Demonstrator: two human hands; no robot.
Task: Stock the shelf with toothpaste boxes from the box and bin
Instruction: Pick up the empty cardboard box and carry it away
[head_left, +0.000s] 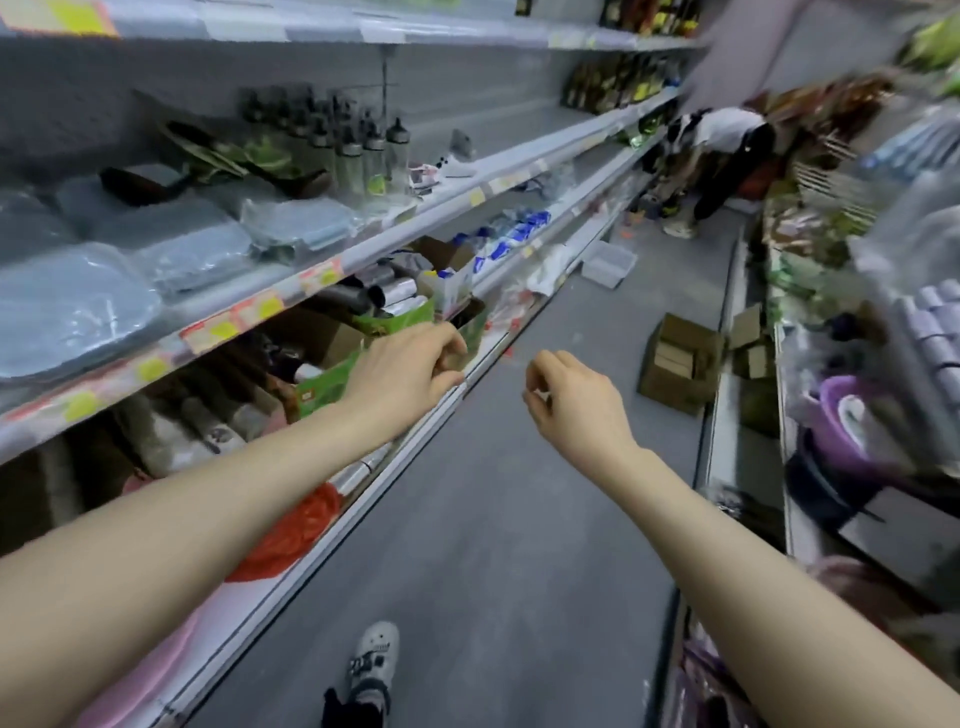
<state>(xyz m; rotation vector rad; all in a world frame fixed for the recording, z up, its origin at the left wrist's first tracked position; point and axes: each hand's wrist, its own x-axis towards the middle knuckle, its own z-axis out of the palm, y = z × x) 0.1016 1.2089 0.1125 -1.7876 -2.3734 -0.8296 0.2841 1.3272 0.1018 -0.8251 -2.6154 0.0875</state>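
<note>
While the left hand (410, 366) curls against a green carton (474, 336) at the shelf edge (488, 354), grip unclear, and the right hand (571, 400) hangs loosely curled and empty, well short of the cardboard box (680, 364) on the floor far right, a nudge could topple that carton.

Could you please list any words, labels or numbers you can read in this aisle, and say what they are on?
None can be read.
Shelf price tags: blurred.
Green boxes: print blurred.
Blue-and-white packets: print blurred.
</note>
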